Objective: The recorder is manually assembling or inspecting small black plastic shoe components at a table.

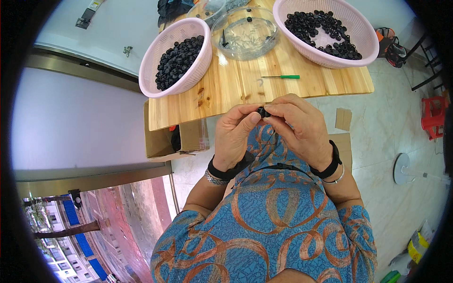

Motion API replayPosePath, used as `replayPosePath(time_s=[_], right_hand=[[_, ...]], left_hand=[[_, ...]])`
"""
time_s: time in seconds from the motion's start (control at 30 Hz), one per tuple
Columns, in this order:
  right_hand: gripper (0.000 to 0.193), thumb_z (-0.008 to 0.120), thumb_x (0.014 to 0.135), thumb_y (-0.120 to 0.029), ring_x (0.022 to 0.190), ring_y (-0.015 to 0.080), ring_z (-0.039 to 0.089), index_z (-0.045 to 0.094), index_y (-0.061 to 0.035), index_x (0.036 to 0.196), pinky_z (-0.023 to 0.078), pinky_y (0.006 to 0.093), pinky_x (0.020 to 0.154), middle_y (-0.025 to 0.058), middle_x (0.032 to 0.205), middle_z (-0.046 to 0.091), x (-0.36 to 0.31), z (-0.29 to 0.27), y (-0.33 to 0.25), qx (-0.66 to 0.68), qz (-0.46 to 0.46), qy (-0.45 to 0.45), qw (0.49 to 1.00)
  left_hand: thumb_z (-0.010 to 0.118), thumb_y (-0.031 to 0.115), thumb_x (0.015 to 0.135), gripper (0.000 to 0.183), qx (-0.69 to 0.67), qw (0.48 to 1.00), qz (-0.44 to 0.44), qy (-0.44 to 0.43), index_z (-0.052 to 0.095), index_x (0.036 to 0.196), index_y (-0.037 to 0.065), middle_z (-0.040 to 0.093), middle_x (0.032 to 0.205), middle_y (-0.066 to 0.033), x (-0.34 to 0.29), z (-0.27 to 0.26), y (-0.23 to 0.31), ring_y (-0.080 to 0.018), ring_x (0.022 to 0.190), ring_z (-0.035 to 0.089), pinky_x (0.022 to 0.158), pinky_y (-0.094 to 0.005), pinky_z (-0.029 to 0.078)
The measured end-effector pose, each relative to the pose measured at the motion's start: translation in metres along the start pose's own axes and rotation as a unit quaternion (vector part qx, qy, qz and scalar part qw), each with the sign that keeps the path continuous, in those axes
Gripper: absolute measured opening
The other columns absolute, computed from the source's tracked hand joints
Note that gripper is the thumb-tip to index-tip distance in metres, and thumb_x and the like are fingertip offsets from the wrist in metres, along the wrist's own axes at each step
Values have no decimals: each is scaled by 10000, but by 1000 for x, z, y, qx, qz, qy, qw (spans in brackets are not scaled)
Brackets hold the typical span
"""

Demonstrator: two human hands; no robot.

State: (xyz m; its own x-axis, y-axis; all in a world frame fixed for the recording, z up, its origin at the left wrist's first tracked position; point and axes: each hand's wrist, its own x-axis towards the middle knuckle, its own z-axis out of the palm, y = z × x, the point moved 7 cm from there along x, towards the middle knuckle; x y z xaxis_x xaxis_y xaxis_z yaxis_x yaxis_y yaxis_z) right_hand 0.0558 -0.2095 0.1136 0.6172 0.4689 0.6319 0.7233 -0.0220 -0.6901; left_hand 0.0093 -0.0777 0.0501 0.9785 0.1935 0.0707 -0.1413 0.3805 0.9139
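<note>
We've got a wooden table [226, 96] up front, with the right basket [365, 35] and left basket [203, 61], both pink and holding black caps, and a clear tub [247, 54] between them. Our right hand [299, 127] and left hand [233, 134] meet by the table's near edge; a green screwdriver [289, 76] lies beyond them, and both sets of fingertips pinch narrowly on one black part [263, 112].
</note>
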Motion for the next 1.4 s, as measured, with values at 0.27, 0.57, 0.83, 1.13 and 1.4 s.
replayPosePath(time_s=[0.27, 0.57, 0.83, 1.13, 1.4], right_hand=[[149, 636, 719, -26, 710, 255, 587, 585, -9, 857, 477, 307, 601, 113, 809, 586, -2, 0, 2, 35, 42, -2, 998], [145, 641, 733, -30, 651, 185, 580, 593, 9, 864, 459, 259, 565, 103, 793, 585, -5, 2, 12, 126, 114, -11, 985], [156, 649, 737, -20, 667, 109, 565, 601, 23, 879, 449, 218, 587, 69, 788, 584, -9, 3, 23, 186, 164, -14, 969], [126, 638, 752, 1, 704, 74, 553, 609, 41, 868, 451, 194, 611, 46, 822, 583, -17, 4, 41, 352, 239, 51, 904], [167, 646, 724, 5, 673, 109, 560, 606, 39, 883, 448, 212, 595, 77, 817, 588, -13, -10, 25, 185, 146, 38, 971]], left_hand=[[564, 30, 839, 198, 2, 1000, 17, 25, 552, 1024, -41, 611, 970, -113, -3, -1, 0, -158, 872, 588, 788, -281, 486], [573, 29, 836, 194, -48, 998, 0, 32, 562, 1017, -39, 614, 959, -101, -4, 5, 1, -147, 866, 589, 780, -260, 490], [513, 83, 884, 207, -98, 994, -41, 24, 537, 1049, -39, 598, 1002, -113, -2, 9, -5, -167, 899, 584, 816, -301, 485], [503, 77, 888, 198, -134, 988, -75, 11, 535, 1050, -32, 600, 995, -113, 2, 16, -10, -182, 898, 585, 823, -305, 476], [496, 65, 885, 190, -98, 994, -40, 1, 529, 1056, -12, 591, 1027, -128, 2, 22, -10, -188, 933, 577, 840, -333, 476]])
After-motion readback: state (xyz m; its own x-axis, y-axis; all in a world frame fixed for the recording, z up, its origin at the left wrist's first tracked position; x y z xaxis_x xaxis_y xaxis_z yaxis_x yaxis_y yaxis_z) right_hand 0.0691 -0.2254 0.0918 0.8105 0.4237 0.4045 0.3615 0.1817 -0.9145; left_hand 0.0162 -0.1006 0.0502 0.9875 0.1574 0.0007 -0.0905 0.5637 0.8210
